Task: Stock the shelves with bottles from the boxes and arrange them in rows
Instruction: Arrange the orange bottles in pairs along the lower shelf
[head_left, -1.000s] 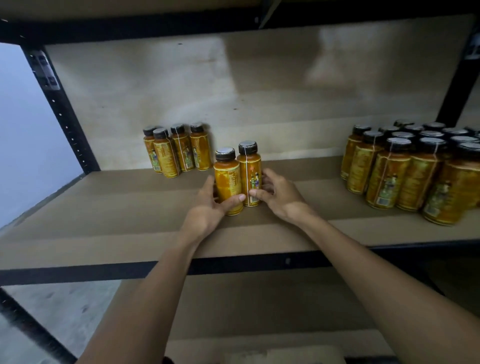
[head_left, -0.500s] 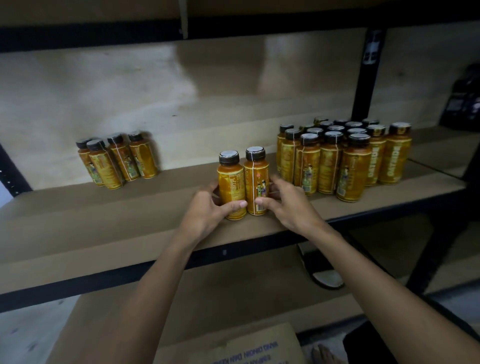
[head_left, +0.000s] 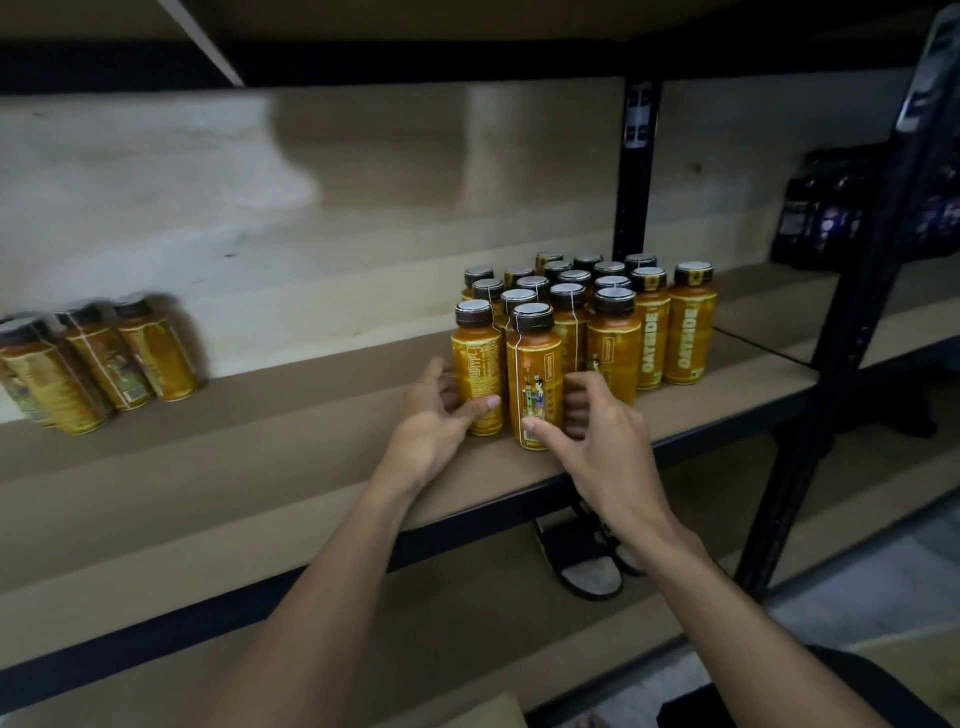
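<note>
A cardboard box corner pokes in at the bottom edge, and a pair of sandals lies below the shelf. Near that shelf's front edge, 2 yellow bottles stand upright, side by side. The left hand grips the left bottle, thumb across its front, fingers curled round its left side. The right hand grips the right bottle low down, thumb on the label, fingers curled at its right flank. Just behind stands a packed block of matching bottles in rows. Well apart at the left, 3 or perhaps 4 blurred bottles sit against the back wall. Far right, dark bottles fill the next bay.
</note>
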